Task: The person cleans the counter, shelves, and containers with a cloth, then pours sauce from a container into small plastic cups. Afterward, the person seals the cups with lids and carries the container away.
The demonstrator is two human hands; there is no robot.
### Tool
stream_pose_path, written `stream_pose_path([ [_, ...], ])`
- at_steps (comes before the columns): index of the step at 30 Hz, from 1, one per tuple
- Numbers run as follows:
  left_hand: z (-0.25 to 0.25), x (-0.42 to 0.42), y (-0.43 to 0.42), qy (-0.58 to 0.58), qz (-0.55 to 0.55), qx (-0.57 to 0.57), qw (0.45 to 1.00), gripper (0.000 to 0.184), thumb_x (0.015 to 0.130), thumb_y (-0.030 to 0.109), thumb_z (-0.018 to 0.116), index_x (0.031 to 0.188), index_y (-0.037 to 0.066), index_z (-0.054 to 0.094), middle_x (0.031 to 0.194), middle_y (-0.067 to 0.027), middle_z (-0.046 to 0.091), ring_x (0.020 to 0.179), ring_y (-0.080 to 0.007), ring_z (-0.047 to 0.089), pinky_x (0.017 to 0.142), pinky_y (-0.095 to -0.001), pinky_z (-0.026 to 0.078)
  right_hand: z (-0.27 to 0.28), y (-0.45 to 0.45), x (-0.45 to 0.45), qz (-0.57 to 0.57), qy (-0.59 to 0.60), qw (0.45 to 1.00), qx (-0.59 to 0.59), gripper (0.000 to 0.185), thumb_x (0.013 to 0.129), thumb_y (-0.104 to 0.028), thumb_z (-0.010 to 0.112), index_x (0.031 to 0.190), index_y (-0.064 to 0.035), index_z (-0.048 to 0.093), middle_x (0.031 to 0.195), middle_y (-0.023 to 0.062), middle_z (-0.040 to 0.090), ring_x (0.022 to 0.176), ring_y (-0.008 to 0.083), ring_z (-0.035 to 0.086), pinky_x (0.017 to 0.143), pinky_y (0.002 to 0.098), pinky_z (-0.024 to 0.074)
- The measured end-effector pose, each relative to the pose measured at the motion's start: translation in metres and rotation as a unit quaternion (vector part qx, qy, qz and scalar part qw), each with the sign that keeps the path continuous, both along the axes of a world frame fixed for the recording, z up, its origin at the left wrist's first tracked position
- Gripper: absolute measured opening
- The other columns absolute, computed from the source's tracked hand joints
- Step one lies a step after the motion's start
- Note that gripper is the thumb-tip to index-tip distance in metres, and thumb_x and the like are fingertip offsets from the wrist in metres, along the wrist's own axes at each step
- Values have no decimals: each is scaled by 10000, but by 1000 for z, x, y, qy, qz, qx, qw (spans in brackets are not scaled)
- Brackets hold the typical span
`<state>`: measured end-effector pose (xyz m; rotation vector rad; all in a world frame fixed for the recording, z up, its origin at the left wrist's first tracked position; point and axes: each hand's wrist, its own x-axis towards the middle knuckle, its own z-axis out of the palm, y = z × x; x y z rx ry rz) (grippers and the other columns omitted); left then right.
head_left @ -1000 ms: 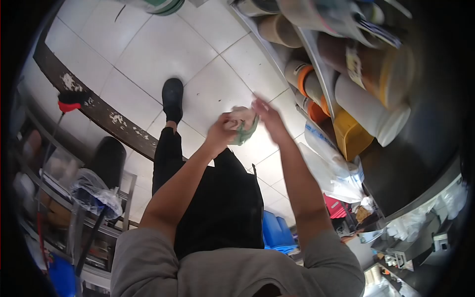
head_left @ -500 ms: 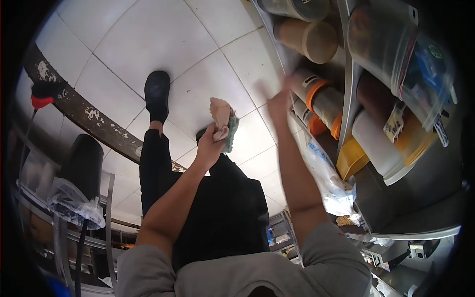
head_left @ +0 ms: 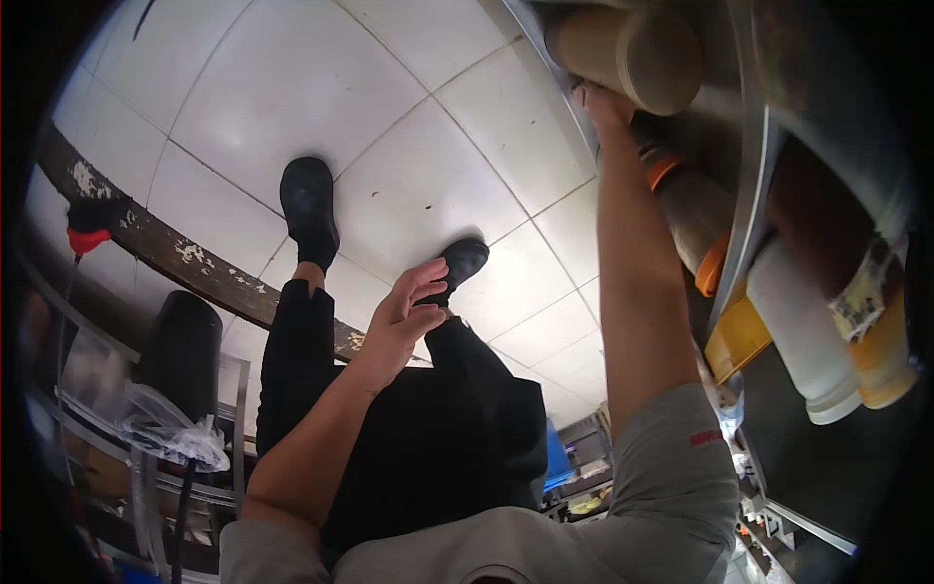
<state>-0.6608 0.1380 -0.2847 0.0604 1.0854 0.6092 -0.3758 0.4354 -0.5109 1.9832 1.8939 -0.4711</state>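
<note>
My left hand is held over my lap with its fingers apart and nothing in it. My right arm reaches up to the metal shelf, where my right hand is beside a tan cylindrical container. The container and shelf partly hide that hand, so its grip is unclear. Just below it lie containers with orange rims. The pinkish and green cloths seen earlier are not in view.
A metal shelf edge runs down the right, with a yellow bin and a white container. At left are a dark cylinder with clear plastic around it and a red-and-black tool head.
My right hand has moved up and right into the shelf. My left hand, which held the pinkish and green cloths, has opened and is now without them. The view has shifted.
</note>
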Motion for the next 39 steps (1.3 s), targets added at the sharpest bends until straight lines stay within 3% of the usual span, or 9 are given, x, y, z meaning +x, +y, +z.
stream_pose_path([
  [7, -11, 23, -9, 1, -36, -13, 999, 557, 808, 19, 498, 1354, 71, 402, 1296, -106, 464, 1171, -212, 456, 1002, -344, 353, 48, -168, 55, -83, 150, 979, -113, 324, 682, -104, 718, 987, -107, 608, 1031, 138, 581, 984, 298, 587, 873, 351, 458],
  [11, -18, 38, -20, 21, -85, -16, 996, 533, 818, 20, 503, 1341, 72, 417, 1271, -109, 487, 1145, -213, 478, 995, -348, 371, 66, -196, 141, -535, 557, 631, 68, 384, 738, 46, 610, 1102, -49, 535, 1044, 74, 589, 938, 178, 587, 818, 320, 484],
  [19, -25, 44, -34, 44, -99, -21, 994, 499, 830, 16, 517, 1320, 50, 433, 1248, -141, 505, 1115, -207, 496, 945, -330, 408, 94, -144, 62, -393, 460, 780, 156, 557, 732, 27, 644, 1261, -43, 484, 1211, 70, 534, 1113, 210, 512, 935, 323, 405],
  [28, -20, 43, -39, 66, -99, -25, 993, 461, 853, 31, 522, 1307, 36, 442, 1231, -134, 516, 1096, -194, 507, 943, -319, 407, -45, -128, 124, 3, -99, 982, 161, 492, 793, -183, 598, 1229, 19, 492, 1286, 182, 501, 1191, 379, 455, 1008, 503, 357],
  [31, -16, 49, -35, 64, -89, -28, 994, 445, 857, 36, 529, 1295, 25, 453, 1213, -144, 526, 1070, -192, 517, 926, -314, 418, -9, -196, 93, 2, 261, 950, 170, 341, 715, -141, 652, 1046, -84, 593, 1018, 177, 594, 1015, 371, 549, 894, 437, 432],
  [32, -18, 51, -37, 68, -94, -25, 993, 443, 858, 38, 528, 1294, 25, 454, 1212, -144, 526, 1068, -191, 518, 926, -313, 418, 8, -221, 92, -78, 154, 980, -102, 328, 702, -153, 662, 1016, -80, 603, 1025, 175, 602, 1007, 367, 557, 879, 393, 450],
  [34, -25, 52, -43, 78, -101, -27, 991, 438, 865, 49, 529, 1295, 18, 454, 1210, -144, 527, 1053, -182, 519, 923, -309, 419, 24, -262, 108, -353, 269, 896, -18, 324, 674, -93, 679, 975, -44, 571, 964, 139, 618, 925, 262, 605, 827, 325, 482],
  [35, -28, 53, -44, 80, -102, -24, 991, 437, 867, 53, 529, 1295, 15, 454, 1209, -143, 527, 1051, -179, 519, 922, -307, 419, 55, -263, 109, -580, 454, 672, 74, 464, 652, -4, 671, 1083, -42, 505, 922, 111, 610, 794, 233, 619, 740, 310, 519],
  [39, -25, 51, -49, 76, -116, -35, 990, 428, 874, 67, 531, 1290, 4, 454, 1205, -137, 529, 1040, -169, 517, 919, -297, 417, 54, -259, 227, -671, 525, 506, 137, 353, 677, 98, 556, 1022, 25, 539, 1013, 139, 591, 781, 261, 634, 766, 337, 558],
])
